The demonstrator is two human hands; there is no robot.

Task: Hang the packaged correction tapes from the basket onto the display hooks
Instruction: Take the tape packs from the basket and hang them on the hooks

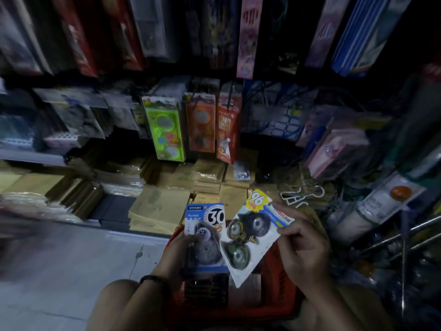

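I hold two correction-tape packs, one per hand, over the red basket (280, 278). My left hand (175, 250) grips the blue pack (208, 226) marked 30. My right hand (304, 249) pinches the white pack (253, 237) marked 96 between curled fingers (294, 233), and three rolls show on it. The basket's contents are too dark to count, and the shelves (31, 156) are blurred.

Left hand (177, 253) grips blue pack (205, 237); right hand (304, 247) pinches white pack (253, 235).
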